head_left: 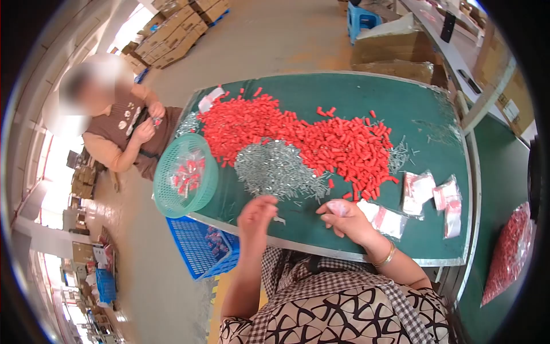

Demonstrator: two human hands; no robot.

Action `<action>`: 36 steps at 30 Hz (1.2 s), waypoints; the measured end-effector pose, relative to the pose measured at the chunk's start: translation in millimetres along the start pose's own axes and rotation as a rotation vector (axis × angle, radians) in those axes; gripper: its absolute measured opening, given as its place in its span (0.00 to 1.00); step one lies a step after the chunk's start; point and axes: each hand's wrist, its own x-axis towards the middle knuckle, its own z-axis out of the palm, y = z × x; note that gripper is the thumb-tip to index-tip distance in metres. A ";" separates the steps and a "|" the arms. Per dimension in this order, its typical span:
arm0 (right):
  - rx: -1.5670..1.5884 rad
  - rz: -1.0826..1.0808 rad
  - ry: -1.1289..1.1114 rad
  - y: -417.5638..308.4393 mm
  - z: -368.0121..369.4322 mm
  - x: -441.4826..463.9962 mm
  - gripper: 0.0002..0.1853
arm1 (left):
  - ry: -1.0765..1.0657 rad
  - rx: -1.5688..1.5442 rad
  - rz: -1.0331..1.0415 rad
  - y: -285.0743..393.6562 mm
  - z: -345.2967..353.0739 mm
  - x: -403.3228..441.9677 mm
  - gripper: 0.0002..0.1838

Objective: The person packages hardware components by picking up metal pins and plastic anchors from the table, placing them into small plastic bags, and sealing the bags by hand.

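My left hand is closed, fingertips pinched together, just in front of the heap of grey metal screws; whatever it may hold is too small to make out. A small clear plastic bag with a pinkish look is gripped in my right hand, over the near edge of the green table. Behind both hands spreads a big pile of red plastic plugs, touching the screws. A small white scrap lies beside my left hand.
Flat bags with white cards lie right of my right hand, with more packets beyond. A green basket of filled bags stands at the left edge, above a blue crate. Another person works at the left.
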 end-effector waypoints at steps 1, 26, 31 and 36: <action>-0.011 0.012 -0.019 3.0 -1.0 0.0 0.10 | -0.100 0.129 0.062 -2.2 18.1 -4.7 0.10; 0.866 -0.123 -0.039 16.3 -16.0 9.6 0.12 | -0.288 0.531 0.329 -5.9 113.1 -30.8 0.13; 0.854 -0.147 -0.043 23.8 -14.9 12.3 0.14 | -0.280 0.314 0.171 -31.4 104.8 -26.7 0.07; 0.956 -0.174 -0.020 22.4 -18.7 14.7 0.16 | -0.302 -0.164 -0.183 -36.7 98.2 -22.6 0.04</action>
